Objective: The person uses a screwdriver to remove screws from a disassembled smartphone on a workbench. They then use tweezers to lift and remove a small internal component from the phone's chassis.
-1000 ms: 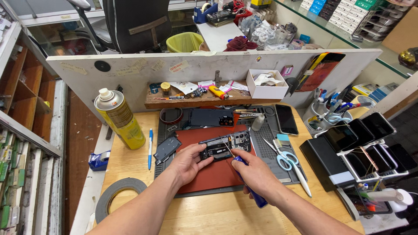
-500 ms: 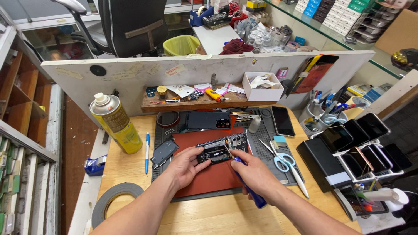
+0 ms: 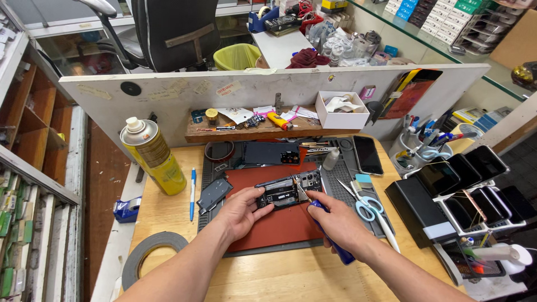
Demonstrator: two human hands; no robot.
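An opened black phone (image 3: 288, 190) with its insides showing lies on a red mat (image 3: 268, 223). My left hand (image 3: 240, 212) grips the phone's left end, thumb on top. In my right hand (image 3: 335, 221) is a blue-handled screwdriver (image 3: 330, 237), its metal tip touching the phone's right part. A removed dark back panel (image 3: 212, 194) rests just left of the phone.
A yellow spray can (image 3: 152, 156) stands at the left, with a blue pen (image 3: 192, 193) beside it. Blue-handled scissors (image 3: 363, 204) and another phone (image 3: 367, 155) lie to the right. A tape roll (image 3: 148, 254) sits front left. A rack of phones (image 3: 475, 184) fills the right side.
Both hands stay on the phone and screwdriver. The view has shifted slightly; the screwdriver tip keeps to the phone's right part.
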